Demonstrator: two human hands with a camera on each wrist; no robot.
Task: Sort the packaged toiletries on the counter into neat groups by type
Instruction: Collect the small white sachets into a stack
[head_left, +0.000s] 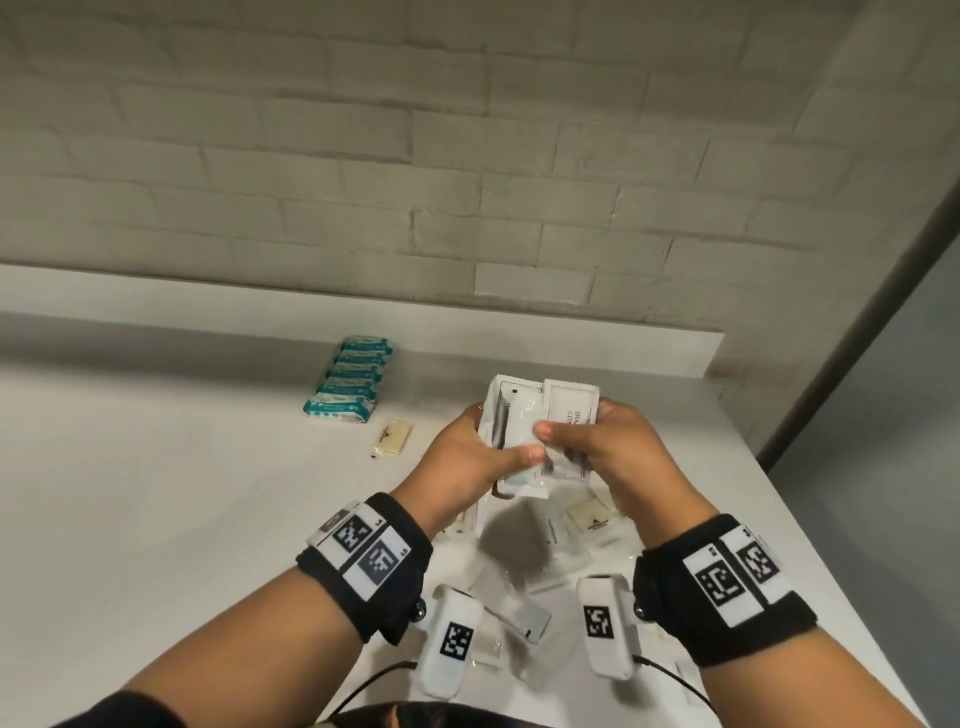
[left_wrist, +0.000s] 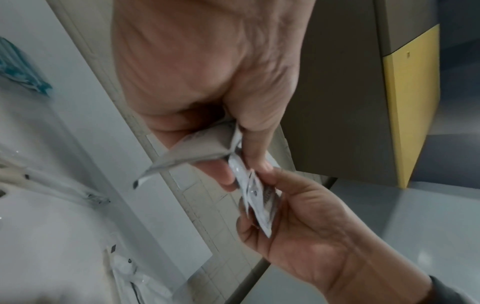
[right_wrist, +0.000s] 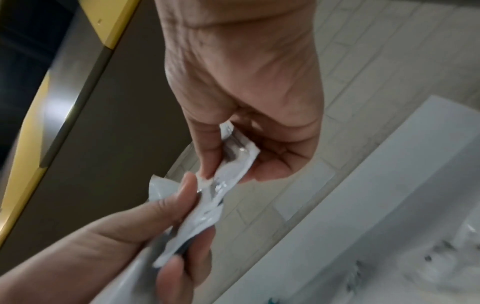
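My left hand (head_left: 501, 441) and right hand (head_left: 571, 423) are raised above the white counter (head_left: 208, 493), both pinching a small stack of white packets. The left thumb presses on a clear-fronted white packet (head_left: 511, 415). The right thumb and fingers grip a white sachet with dark lettering (head_left: 571, 402) beside it. In the left wrist view, my left hand (left_wrist: 233, 164) holds a folded packet (left_wrist: 197, 152) and the right hand (left_wrist: 265, 205) pinches the sachets (left_wrist: 257, 197). The right wrist view shows the right hand (right_wrist: 228, 164) gripping the packet (right_wrist: 233, 162), with the left hand (right_wrist: 187, 216) holding its lower end.
A neat row of teal packets (head_left: 350, 379) lies at the back by the raised ledge. A small beige packet (head_left: 393, 439) lies in front of it. Several loose clear and white packets (head_left: 582, 525) lie scattered under my hands. The counter's right edge (head_left: 779, 493) is close.
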